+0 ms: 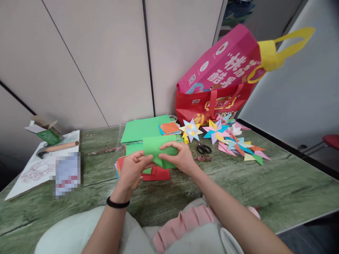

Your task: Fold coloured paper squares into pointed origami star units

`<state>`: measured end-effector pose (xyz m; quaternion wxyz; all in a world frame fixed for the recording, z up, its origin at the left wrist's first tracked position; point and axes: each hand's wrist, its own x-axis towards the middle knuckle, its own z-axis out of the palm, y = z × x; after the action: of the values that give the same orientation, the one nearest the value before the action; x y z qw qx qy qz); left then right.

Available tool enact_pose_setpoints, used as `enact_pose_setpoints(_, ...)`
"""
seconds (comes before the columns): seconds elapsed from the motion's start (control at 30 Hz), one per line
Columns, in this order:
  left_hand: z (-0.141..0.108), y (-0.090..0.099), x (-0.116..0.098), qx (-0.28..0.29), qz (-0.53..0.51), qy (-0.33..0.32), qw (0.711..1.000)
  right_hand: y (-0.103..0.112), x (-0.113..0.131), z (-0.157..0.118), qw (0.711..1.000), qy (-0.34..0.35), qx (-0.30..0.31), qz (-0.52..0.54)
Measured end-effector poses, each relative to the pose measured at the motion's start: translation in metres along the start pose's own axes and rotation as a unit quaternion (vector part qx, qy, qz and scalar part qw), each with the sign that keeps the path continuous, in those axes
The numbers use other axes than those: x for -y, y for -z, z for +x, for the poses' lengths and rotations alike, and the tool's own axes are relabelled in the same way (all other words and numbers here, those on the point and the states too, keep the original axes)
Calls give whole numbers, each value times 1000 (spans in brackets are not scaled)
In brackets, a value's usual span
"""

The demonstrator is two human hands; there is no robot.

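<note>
The folded green paper (156, 143) is held up over the table (280, 183), its left side pinched in your left hand (134, 167), its right side seemingly gripped between your right hand's (182, 157) thumb and fingers. Red paper (161, 175) lies below; scissors (203, 146) rest farther right.

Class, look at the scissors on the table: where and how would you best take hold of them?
Probably by the black finger loops, from the person's side and slightly above: the scissors lie with the loops nearer the person and the blades pointing away.
</note>
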<state>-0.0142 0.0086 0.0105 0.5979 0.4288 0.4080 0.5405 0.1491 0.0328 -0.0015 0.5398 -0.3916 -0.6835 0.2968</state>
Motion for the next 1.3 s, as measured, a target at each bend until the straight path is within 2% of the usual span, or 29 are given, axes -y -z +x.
enact_pose_setpoints(0.2, -1, 5, 1, 34, 65, 36, 997, 4, 0, 0, 998, 18, 66, -4)
enact_pose_setpoints(0.43, -3, 6, -4, 98, 120, 86, 984, 10, -3, 1, 992, 36, 120, 11)
enact_pose_setpoints(0.63, -4, 5, -2, 110, 132, 97, 980, 11, -5, 1, 991, 36, 128, 10)
enact_pose_setpoints(0.73, -2, 7, 3, 106, 117, 86, 984, 8, -8, 2, 995, 18, 98, 2)
enact_pose_setpoints(0.93, 2, 9, 8, 60, 101, 56, 992, 2, -15, 5, 997, -12, -47, 66)
enact_pose_setpoints(1.03, 2, 7, 7, 34, 70, 24, 997, 1, -12, 3, 994, -7, -95, 53)
enact_pose_setpoints(1.2, 2, 1, 7, -10, 27, -11, 1000, -8, -4, -5, 996, 19, -87, -11)
enact_pose_setpoints(1.3, 2, -4, 10, -14, 6, -15, 1000, -16, -4, -9, 995, -7, -91, -27)
